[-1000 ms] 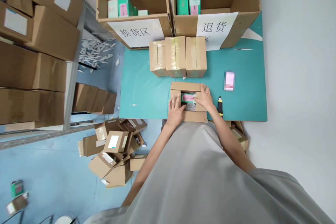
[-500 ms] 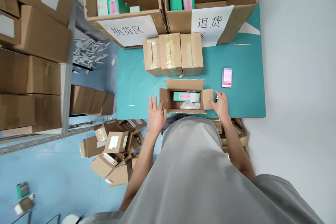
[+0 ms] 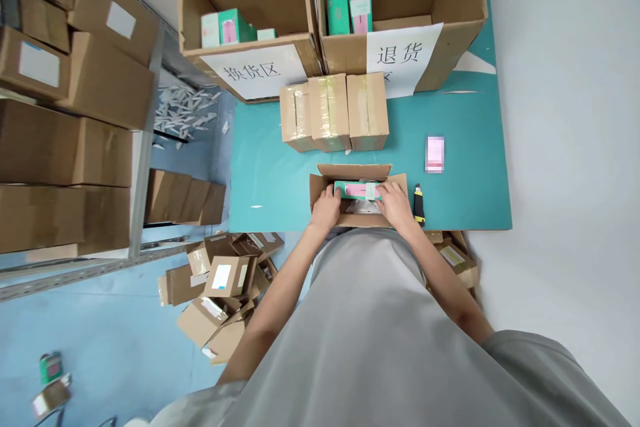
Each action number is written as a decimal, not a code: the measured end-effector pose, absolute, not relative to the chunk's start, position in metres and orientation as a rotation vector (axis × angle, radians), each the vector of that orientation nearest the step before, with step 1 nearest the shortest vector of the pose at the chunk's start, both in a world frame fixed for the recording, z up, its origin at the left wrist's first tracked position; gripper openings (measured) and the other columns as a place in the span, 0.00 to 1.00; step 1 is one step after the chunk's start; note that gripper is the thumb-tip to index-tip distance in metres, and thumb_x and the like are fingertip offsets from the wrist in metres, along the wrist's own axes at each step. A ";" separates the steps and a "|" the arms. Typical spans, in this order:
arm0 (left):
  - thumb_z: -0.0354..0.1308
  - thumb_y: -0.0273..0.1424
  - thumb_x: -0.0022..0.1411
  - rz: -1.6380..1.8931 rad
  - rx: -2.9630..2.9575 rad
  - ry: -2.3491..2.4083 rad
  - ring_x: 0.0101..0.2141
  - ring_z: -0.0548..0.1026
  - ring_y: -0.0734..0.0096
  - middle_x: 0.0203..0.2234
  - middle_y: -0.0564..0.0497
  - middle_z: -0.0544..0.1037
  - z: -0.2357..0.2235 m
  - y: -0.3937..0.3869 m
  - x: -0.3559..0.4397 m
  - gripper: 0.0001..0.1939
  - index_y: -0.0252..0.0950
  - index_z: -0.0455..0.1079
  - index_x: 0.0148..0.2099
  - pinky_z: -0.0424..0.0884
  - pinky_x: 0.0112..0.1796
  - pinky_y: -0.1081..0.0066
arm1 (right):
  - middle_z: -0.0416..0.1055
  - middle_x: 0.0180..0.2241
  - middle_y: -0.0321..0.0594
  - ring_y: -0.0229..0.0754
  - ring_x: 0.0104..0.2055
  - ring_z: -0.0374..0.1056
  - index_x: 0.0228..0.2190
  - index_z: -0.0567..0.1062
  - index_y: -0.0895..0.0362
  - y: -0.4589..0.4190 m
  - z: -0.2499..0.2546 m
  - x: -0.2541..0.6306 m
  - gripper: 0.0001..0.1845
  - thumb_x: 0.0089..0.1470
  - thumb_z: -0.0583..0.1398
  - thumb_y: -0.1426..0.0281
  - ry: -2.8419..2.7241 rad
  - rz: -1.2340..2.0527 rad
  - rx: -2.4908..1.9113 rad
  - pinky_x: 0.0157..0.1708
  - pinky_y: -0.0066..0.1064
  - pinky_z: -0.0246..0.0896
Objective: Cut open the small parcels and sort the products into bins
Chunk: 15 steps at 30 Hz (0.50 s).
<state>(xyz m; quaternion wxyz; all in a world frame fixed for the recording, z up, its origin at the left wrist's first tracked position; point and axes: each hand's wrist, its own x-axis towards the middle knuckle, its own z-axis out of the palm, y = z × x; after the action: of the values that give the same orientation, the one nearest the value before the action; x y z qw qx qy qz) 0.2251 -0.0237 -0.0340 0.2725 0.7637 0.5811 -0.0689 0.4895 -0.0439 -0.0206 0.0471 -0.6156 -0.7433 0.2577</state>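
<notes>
An open cardboard carton (image 3: 354, 221) stands at the table's front edge with its flaps spread. Inside it lies a green and pink product box (image 3: 356, 190), with white packing material (image 3: 363, 207) on the near side. My left hand (image 3: 325, 208) reaches into the carton and grips the left end of the product box. At the box's other end, my right hand (image 3: 395, 205) has its fingers closed on it. A black and yellow box cutter (image 3: 419, 205) lies just right of the carton.
Three taped cartons (image 3: 334, 113) stand behind on the teal table (image 3: 270, 167). Two large labelled boxes, left (image 3: 250, 70) and right (image 3: 405, 57), hold green boxes. A pixelated phone-like item (image 3: 435, 154) lies right. Shelved cartons (image 3: 107, 80) and discarded cartons (image 3: 227, 273) are at left.
Both hands have moved inward from the side flaps into the carton and taken hold of the product box. The box cutter beside my right hand is now uncovered. The view has shifted slightly.
</notes>
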 end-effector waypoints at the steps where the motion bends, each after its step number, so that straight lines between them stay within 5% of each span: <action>1: 0.56 0.19 0.66 -0.214 2.029 1.573 0.65 0.74 0.36 0.75 0.26 0.63 -0.040 -0.016 0.233 0.38 0.32 0.64 0.77 0.77 0.61 0.45 | 0.76 0.62 0.55 0.63 0.65 0.66 0.63 0.80 0.57 -0.041 -0.020 0.486 0.22 0.70 0.61 0.75 -2.307 0.778 -1.891 0.67 0.50 0.66; 6: 0.58 0.22 0.68 -0.296 1.832 1.629 0.64 0.75 0.30 0.72 0.18 0.62 -0.061 0.013 0.261 0.39 0.29 0.60 0.80 0.76 0.62 0.39 | 0.77 0.60 0.60 0.65 0.64 0.66 0.60 0.81 0.61 -0.032 -0.021 0.479 0.21 0.69 0.60 0.76 -2.434 0.714 -1.946 0.63 0.53 0.68; 15: 0.58 0.27 0.74 -0.021 1.710 1.642 0.60 0.77 0.33 0.70 0.18 0.63 -0.080 0.009 0.263 0.23 0.28 0.71 0.67 0.76 0.60 0.41 | 0.75 0.64 0.59 0.64 0.66 0.66 0.63 0.79 0.61 -0.033 -0.024 0.485 0.24 0.69 0.60 0.75 -2.378 0.760 -1.914 0.67 0.53 0.66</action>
<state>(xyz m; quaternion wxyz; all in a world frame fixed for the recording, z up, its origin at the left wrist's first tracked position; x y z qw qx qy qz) 0.2631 0.0088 -0.0802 0.3759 0.6683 0.6419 -0.0083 0.4847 -0.0330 -0.0238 -0.0019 -0.6085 -0.7559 0.2417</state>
